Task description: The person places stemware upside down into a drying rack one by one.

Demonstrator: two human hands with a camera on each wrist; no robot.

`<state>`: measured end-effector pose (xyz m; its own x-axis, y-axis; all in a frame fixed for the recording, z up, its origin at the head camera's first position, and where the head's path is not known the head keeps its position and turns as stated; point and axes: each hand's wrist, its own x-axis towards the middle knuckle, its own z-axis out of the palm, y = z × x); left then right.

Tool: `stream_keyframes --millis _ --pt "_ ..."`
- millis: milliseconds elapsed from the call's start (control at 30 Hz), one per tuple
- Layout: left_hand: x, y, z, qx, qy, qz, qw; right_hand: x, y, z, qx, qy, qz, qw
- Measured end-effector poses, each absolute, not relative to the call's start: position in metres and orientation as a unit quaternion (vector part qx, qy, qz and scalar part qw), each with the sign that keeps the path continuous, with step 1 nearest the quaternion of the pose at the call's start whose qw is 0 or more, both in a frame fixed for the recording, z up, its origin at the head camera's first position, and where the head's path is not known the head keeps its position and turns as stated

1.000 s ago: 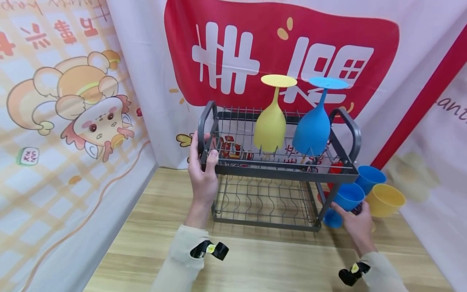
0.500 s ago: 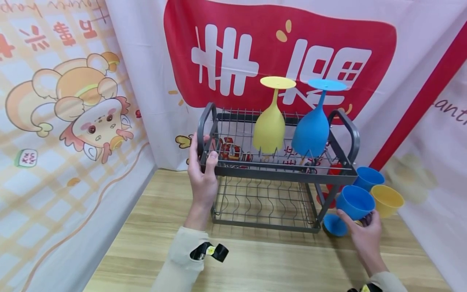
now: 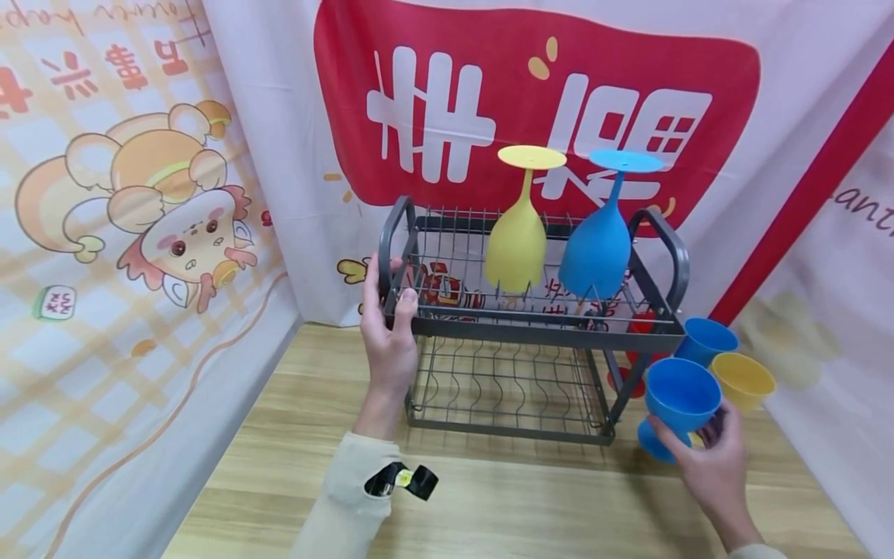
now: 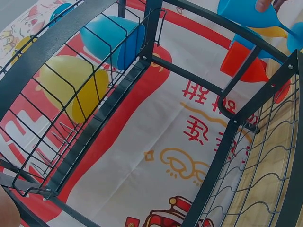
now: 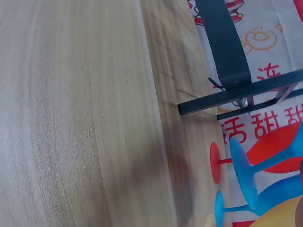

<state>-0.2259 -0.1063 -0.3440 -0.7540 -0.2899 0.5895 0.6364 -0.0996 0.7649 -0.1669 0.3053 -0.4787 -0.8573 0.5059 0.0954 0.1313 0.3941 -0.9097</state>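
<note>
My left hand (image 3: 391, 349) grips the left upper corner of a dark two-tier dish rack (image 3: 545, 334), thumb on the front rail. To the rack's right, my right hand (image 3: 712, 458) holds a blue goblet (image 3: 683, 388) by its bowl, mouth up. Its foot (image 5: 244, 172) shows in the right wrist view, apart from the wooden surface. On the upper tier, a yellow goblet (image 3: 517, 248) and another blue goblet (image 3: 597, 248) stand upside down side by side. My right palm is mostly hidden behind the goblet and fingers.
Behind the held goblet stand another blue goblet (image 3: 707, 340), a yellow goblet (image 3: 743, 379) and a red goblet (image 4: 241, 61), close to the rack's right side. The lower tier (image 3: 510, 388) has wavy wires. Printed cloth (image 3: 279, 116) hangs behind the wooden table (image 3: 279, 481).
My right hand has taken hold of the blue goblet and moved it toward me and slightly right, away from the others. The left hand stays on the rack.
</note>
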Motion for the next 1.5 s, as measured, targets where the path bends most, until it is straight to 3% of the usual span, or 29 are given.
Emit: stream_keyframes --millis 433,733,1067,1300,1500 --pt "-0.225 -0.107 -0.343 -0.139 -0.589 -0.733 0.311 -0.149 0.27 -0.463 -0.065 -0.866 0.43 0.246" --pt "-0.226 -0.108 -0.343 -0.135 -0.595 -0.733 0.302 -0.151 0.252 -0.453 0.042 -0.895 0.374 0.237" --pt "-0.223 -0.11 -0.343 -0.136 -0.6 -0.732 0.292 -0.16 0.226 -0.44 0.094 -0.91 0.351 0.199" --pt "-0.222 -0.113 -0.345 -0.122 -0.621 -0.716 0.296 -0.166 0.213 -0.438 0.199 -0.9 0.315 0.227" --pt "-0.216 -0.123 -0.356 -0.109 -0.641 -0.712 0.265 -0.17 0.203 -0.437 0.248 -0.898 0.266 0.246"
